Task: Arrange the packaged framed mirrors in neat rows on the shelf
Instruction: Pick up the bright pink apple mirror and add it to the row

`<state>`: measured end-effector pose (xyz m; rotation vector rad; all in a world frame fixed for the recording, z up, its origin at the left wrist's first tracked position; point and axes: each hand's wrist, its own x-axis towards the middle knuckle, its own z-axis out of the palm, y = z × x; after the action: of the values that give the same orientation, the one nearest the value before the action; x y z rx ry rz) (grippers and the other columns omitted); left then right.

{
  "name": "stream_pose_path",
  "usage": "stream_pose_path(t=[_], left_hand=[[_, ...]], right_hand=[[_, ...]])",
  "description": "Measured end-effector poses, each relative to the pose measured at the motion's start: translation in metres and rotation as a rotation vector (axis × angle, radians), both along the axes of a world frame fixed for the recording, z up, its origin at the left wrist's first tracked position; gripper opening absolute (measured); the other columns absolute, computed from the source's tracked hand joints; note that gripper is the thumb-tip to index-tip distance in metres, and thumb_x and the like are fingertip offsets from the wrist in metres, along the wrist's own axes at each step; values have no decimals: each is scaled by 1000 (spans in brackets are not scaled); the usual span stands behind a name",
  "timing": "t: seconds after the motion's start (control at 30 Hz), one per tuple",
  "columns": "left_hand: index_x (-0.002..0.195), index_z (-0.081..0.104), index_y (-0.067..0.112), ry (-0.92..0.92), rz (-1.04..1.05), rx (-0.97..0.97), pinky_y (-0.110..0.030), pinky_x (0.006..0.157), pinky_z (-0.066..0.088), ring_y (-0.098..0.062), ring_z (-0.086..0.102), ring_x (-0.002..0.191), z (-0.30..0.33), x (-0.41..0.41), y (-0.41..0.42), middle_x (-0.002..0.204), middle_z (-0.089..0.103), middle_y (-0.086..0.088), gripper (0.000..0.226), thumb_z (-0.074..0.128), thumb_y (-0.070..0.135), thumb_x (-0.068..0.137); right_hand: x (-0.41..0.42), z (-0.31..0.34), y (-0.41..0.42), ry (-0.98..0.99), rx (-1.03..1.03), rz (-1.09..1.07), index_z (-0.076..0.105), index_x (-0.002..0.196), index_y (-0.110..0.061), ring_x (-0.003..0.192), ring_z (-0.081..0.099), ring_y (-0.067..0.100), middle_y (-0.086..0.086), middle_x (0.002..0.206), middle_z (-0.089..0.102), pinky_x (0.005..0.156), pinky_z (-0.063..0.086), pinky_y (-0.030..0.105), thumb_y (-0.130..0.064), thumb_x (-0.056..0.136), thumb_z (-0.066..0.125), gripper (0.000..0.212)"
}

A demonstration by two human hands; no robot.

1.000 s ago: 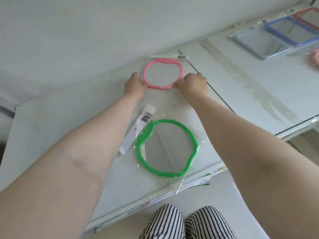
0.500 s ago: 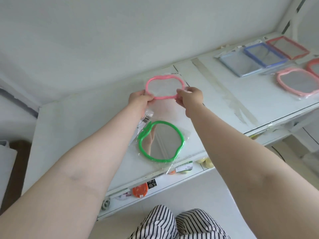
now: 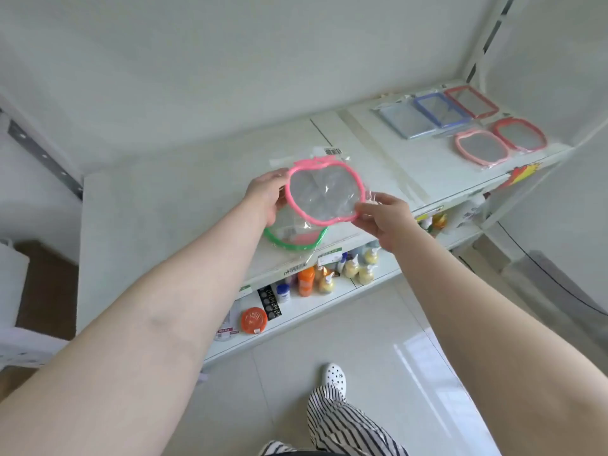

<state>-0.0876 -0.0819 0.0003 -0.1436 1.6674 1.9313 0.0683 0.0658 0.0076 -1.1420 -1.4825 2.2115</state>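
Observation:
Both hands hold a pink apple-shaped mirror (image 3: 324, 192) in clear plastic wrap, lifted off the white shelf (image 3: 184, 205) and tilted toward me. My left hand (image 3: 268, 195) grips its left rim, my right hand (image 3: 383, 218) pinches its lower right rim. A green apple-shaped mirror (image 3: 294, 240) lies on the shelf beneath, partly hidden by the pink one. At the shelf's far right lie a pale blue mirror (image 3: 403, 121), a blue mirror (image 3: 439, 110), a red rectangular mirror (image 3: 470, 102), a pink rounded mirror (image 3: 480, 148) and a red rounded mirror (image 3: 519, 134).
A lower shelf (image 3: 306, 311) carries small bottles (image 3: 352, 268), an orange bottle (image 3: 306, 281) and an orange round box (image 3: 253, 320). White wall behind the shelf, a metal upright (image 3: 487, 34) at the right. My striped trousers and white shoe (image 3: 335, 378) show on the tiled floor.
The pink mirror rose off the shelf and came toward me and to the right, tilting up. My view pulled back, showing the lower shelf and more mirrors at the right.

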Motion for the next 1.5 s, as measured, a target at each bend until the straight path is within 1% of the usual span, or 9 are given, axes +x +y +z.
stream_pose_path(t=[0.07,0.3,0.43,0.57,0.8,0.93,1.1,1.33,1.5], left_hand=[[94,65,18,-4,-40,-22,-20,55,48,-12,56,63,-8,22,-15,77,62,1,12,60,8,90],[87,62,11,-46,-334,-104,-23,57,54,-14,58,66,-19,88,-30,79,61,-2,10,58,2,90],[97,63,5,-4,-386,-175,-27,65,52,-16,59,69,-25,130,-10,81,62,-4,13,62,-2,87],[84,60,8,10,-359,-232,-38,69,54,-22,60,69,-39,165,26,79,63,-8,11,66,-1,83],[79,56,12,30,-337,-387,-18,36,43,-17,54,57,-70,257,116,70,59,-5,16,70,6,81],[75,53,14,32,-317,-377,-30,63,49,-22,57,72,-73,287,160,71,60,-4,20,70,5,81],[105,60,10,71,-308,-401,-33,67,47,-22,57,76,-56,291,197,84,64,-8,29,73,9,79],[74,64,15,93,-245,-451,-26,59,46,-22,58,70,-49,260,236,74,66,-8,15,76,5,75],[94,67,8,112,-234,-432,-22,54,48,-17,60,62,-46,214,272,68,64,-2,22,75,2,75]], right_hand=[[33,1,-16,-42,9,26,63,92,-7,59,70,21,14,78,68,73,61,31,8,83,65,18],[132,-14,-45,-125,-5,-32,58,125,-2,71,68,24,17,93,69,86,56,36,8,83,65,44],[177,-24,-33,-158,-19,-106,54,129,-1,73,69,26,20,100,69,78,61,36,9,80,68,52],[216,-36,-9,-190,-12,-161,53,130,-2,74,70,28,23,106,69,68,61,35,9,79,69,54],[303,-60,68,-293,51,-221,59,122,-1,71,71,27,20,102,69,63,62,32,10,77,70,47],[335,-58,111,-292,66,-232,58,121,1,75,72,29,21,103,68,64,62,32,8,77,72,46],[339,-49,152,-264,92,-214,62,113,3,75,73,28,21,105,68,60,61,27,9,76,73,40],[300,-54,197,-326,138,-174,62,80,-11,81,73,32,19,101,69,70,62,35,10,74,72,24],[252,-53,238,-333,157,-162,64,92,4,74,71,32,23,94,70,76,61,40,10,72,73,22]])
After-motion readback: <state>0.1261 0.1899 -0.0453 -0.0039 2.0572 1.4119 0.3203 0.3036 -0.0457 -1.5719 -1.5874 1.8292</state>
